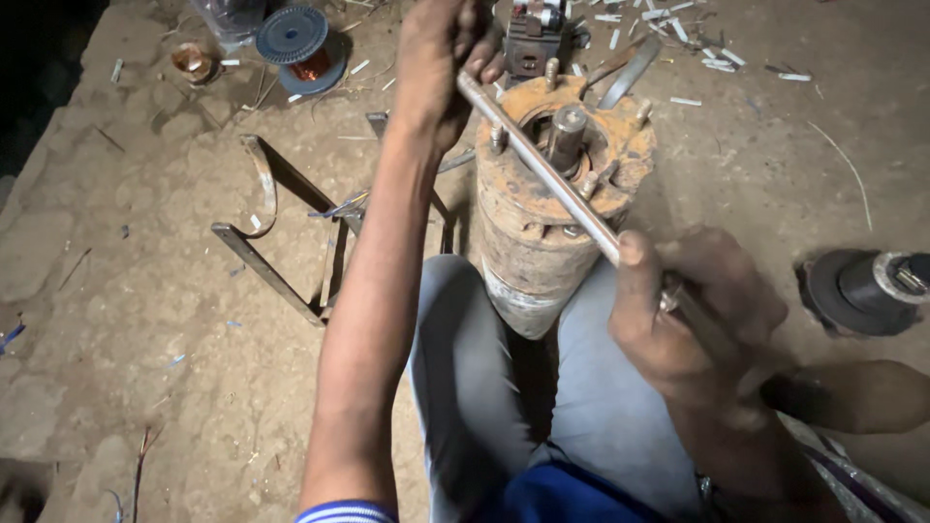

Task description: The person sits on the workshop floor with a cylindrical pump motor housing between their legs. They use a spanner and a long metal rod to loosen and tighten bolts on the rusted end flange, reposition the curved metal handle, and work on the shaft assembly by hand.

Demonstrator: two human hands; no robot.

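A rusty cylindrical motor body (528, 242) stands upright between my knees, its orange flange with studs and a centre shaft (568, 131) facing up. A long steel rod (542, 169) lies diagonally across the flange, beside the shaft. My left hand (441, 48) grips the rod's far end above the flange. My right hand (688, 315) grips its near end, thumb pressed along the bar, to the right of the motor body.
A bent flat-metal frame (281, 242) lies on the dirt floor to the left. A blue wire spool (295, 39) and a copper coil (192, 60) sit at the back left. A black round part (862, 291) lies at right. White scraps (697, 44) litter the back.
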